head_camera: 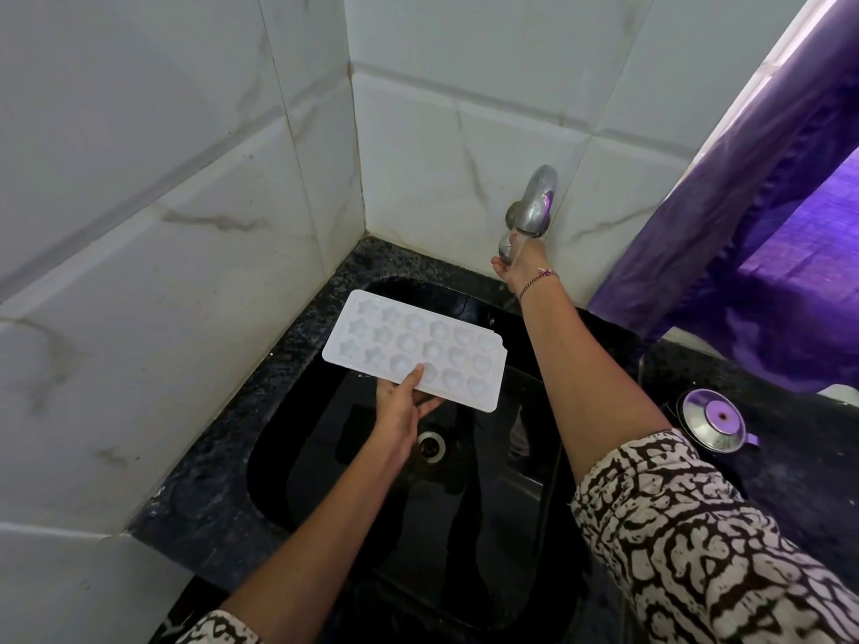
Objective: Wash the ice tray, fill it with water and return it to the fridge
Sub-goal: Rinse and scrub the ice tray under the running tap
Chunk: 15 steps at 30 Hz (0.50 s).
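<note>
Head view: our left hand (pixel 399 411) pinches the ice tray (pixel 413 348) level over the sink's (pixel 488 527) far-left corner, ready for water. Our right hand (pixel 516 264) reaches the tap (pixel 537 202), but we cannot tell its grip.

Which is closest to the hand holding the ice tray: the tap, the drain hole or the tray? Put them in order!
1. The ice tray: held in the left hand itself.
2. The drain: just below, slightly right.
3. The tap: far back on the wall, by the right hand.
</note>
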{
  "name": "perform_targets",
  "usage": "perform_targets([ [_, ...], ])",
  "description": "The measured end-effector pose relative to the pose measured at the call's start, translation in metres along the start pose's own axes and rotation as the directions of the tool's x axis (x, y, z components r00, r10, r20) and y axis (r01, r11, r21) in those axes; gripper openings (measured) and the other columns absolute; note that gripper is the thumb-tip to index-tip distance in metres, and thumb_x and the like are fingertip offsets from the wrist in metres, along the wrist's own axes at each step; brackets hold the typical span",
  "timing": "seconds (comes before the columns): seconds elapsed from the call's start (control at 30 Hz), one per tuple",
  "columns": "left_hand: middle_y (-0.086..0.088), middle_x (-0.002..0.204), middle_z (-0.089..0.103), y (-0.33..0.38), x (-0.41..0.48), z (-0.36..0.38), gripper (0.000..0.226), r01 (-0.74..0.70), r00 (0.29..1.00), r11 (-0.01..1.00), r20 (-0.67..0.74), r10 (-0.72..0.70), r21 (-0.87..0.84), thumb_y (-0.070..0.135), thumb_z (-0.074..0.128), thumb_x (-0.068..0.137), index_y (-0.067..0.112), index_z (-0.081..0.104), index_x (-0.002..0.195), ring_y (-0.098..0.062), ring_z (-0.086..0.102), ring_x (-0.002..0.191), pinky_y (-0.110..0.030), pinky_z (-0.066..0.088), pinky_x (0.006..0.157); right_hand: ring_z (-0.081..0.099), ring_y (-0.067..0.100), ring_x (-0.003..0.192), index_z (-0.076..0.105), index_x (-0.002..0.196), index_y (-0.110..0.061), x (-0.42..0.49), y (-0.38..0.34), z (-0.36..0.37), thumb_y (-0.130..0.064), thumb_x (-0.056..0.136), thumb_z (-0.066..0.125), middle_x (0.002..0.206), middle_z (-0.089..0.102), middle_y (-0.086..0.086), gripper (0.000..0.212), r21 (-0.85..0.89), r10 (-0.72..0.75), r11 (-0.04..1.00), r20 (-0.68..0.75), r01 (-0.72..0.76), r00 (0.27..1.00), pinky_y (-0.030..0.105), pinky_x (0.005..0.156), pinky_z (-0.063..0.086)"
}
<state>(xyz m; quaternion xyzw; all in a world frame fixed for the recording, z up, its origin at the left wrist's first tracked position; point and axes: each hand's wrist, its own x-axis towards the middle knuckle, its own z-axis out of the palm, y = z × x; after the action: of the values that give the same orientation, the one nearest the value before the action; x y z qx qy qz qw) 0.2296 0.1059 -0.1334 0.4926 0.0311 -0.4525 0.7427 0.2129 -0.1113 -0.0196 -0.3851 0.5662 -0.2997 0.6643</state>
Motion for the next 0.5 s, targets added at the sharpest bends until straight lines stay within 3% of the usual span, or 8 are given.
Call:
perform_targets([
  [0.1,-0.012,0.129,0.057,-0.001,0.000,0.000,0.048,-0.006,1.000,1.000,0.012,0.006,0.003,0.006,0.055,0.092,0.014,0.039,0.137,-0.032,0.061,0.109,-0.041,0.060,0.071,0.041,0.011,0.064,0.039,0.134,0.003,-0.003,0.007,-0.006,-0.008,0.100,0.029,0.076,0.039,0.003,0.037,0.062,-0.073,0.996,0.071,0.069,0.995,0.022,0.063,0.042],
  [0.17,-0.012,0.128,0.058,-0.001,-0.001,0.000,0.047,-0.006,1.000,1.000,0.012,0.006,0.005,0.006,0.055,0.092,0.015,0.039,0.136,-0.032,0.061,0.109,-0.040,0.060,0.071,0.039,0.012,0.060,0.050,0.109,-0.004,-0.004,0.007,-0.010,-0.007,0.100,0.028,0.074,0.040,0.004,0.023,0.092,-0.060,0.994,0.088,0.052,0.994,0.022,0.057,0.040],
  [0.23,-0.011,0.128,0.058,-0.002,-0.001,0.000,0.047,-0.002,1.000,1.000,0.008,0.002,0.002,0.006,0.055,0.092,0.016,0.040,0.136,-0.031,0.062,0.109,-0.040,0.060,0.070,0.040,0.013,0.058,0.050,0.088,-0.009,-0.002,0.005,-0.014,-0.010,0.099,0.033,0.075,0.046,0.006,0.021,0.016,-0.048,0.999,0.062,0.047,0.997,0.021,0.051,0.040],
  [0.3,-0.011,0.128,0.058,-0.002,0.000,-0.002,0.048,0.000,1.000,1.000,0.005,0.000,0.002,0.007,0.055,0.093,0.016,0.039,0.137,-0.030,0.062,0.107,-0.039,0.060,0.070,0.052,0.019,0.076,0.054,0.106,-0.005,-0.002,0.013,-0.024,-0.025,0.099,0.039,0.096,0.054,0.009,0.025,-0.200,-0.094,0.975,0.003,0.093,0.996,0.026,0.068,0.047],
  [0.37,-0.011,0.128,0.058,-0.004,0.002,-0.003,0.048,0.002,1.000,1.000,0.000,-0.002,0.000,0.008,0.055,0.093,0.016,0.039,0.137,-0.029,0.063,0.106,-0.039,0.060,0.070,0.049,0.029,0.114,0.045,0.133,-0.005,-0.010,0.034,-0.041,-0.029,0.099,0.038,0.127,0.049,0.015,0.042,-0.455,-0.271,0.864,-0.061,0.215,0.961,0.034,0.098,0.040],
  [0.4,-0.011,0.127,0.059,-0.004,0.003,-0.004,0.048,0.001,1.000,1.000,-0.002,-0.001,0.001,0.008,0.055,0.093,0.016,0.039,0.137,-0.029,0.063,0.106,-0.038,0.060,0.069,0.041,0.031,0.124,0.045,0.135,-0.008,-0.018,0.050,-0.050,-0.025,0.099,0.037,0.134,0.044,0.015,0.041,-0.569,-0.381,0.771,-0.051,0.287,0.923,0.036,0.105,0.033],
  [0.5,-0.010,0.126,0.059,-0.006,0.005,-0.004,0.047,-0.001,1.000,1.000,-0.017,0.001,-0.002,0.008,0.055,0.093,0.016,0.040,0.137,-0.028,0.063,0.105,-0.038,0.059,0.069,0.037,0.031,0.120,0.062,0.119,-0.021,-0.052,0.096,-0.070,-0.009,0.094,0.041,0.125,0.045,0.010,0.034,-0.767,-0.584,0.493,0.058,0.411,0.809,0.039,0.098,0.033],
])
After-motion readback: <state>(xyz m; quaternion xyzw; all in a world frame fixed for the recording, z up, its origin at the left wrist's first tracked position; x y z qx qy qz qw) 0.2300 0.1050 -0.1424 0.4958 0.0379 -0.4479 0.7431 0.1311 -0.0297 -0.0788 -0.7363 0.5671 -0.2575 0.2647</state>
